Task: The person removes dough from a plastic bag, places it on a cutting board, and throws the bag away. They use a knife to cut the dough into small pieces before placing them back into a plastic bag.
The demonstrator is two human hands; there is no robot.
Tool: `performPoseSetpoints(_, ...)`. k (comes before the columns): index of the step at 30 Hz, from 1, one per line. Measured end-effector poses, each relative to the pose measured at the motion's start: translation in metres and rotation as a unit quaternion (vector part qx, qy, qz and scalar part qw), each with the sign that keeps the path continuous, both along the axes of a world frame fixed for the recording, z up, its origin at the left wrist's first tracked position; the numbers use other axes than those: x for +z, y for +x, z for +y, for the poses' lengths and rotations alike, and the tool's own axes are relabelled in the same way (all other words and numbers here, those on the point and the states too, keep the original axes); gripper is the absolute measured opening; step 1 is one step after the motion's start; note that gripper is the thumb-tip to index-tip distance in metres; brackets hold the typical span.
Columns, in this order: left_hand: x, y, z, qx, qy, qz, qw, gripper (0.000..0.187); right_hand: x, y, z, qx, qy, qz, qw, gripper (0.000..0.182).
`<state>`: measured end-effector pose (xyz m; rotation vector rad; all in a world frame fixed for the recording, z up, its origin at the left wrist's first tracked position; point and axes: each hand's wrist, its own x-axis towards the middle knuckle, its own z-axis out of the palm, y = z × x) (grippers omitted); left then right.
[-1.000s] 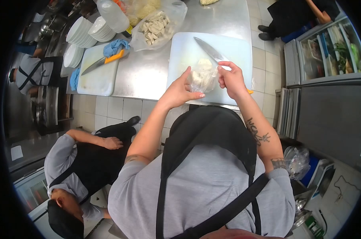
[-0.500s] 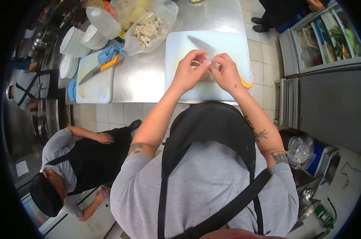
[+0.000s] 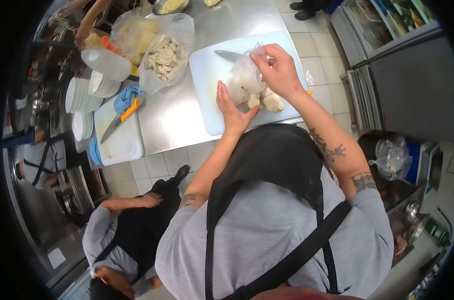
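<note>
A clear bag is pinched at its top by the right hand over the white board. White lumps lie at the bag's 5 o'clock, and the left hand is held flat with fingers together beside them. A knife is partly hidden behind the bag at 10 o'clock, and a bag of cut pieces lies at 9 o'clock.

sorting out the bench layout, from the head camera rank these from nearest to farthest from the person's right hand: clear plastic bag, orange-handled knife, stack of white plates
1. clear plastic bag, pinched in the right hand, over the cutting board.
2. orange-handled knife, on the smaller board to the left.
3. stack of white plates, farther left at the counter's edge.
</note>
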<state>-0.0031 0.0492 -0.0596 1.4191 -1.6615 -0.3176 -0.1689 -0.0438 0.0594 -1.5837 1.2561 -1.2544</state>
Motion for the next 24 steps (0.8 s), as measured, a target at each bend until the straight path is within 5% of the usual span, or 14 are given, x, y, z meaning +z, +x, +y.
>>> performPoseSetpoints(3,-0.003,-0.008,-0.009,-0.022,-0.031,-0.015,0.999,0.132,0.012,-0.024,-0.011,-0.030,0.156,-0.087,0.983,0.027)
performPoseSetpoints(11,-0.010,-0.008,0.006,-0.065,-0.007,-0.109,0.992,0.127,-0.025,-0.148,0.016,-0.178,0.150,-0.393,0.890,0.026)
performPoseSetpoints(21,-0.023,-0.010,0.000,-0.030,-0.063,-0.169,0.983,0.111,-0.147,-0.389,0.152,-0.375,0.231,-0.447,0.778,0.025)
performPoseSetpoints(24,-0.039,-0.011,0.003,0.039,-0.080,-0.198,0.976,0.101,-0.191,-0.479,0.212,-0.464,0.237,-0.479,0.707,0.027)
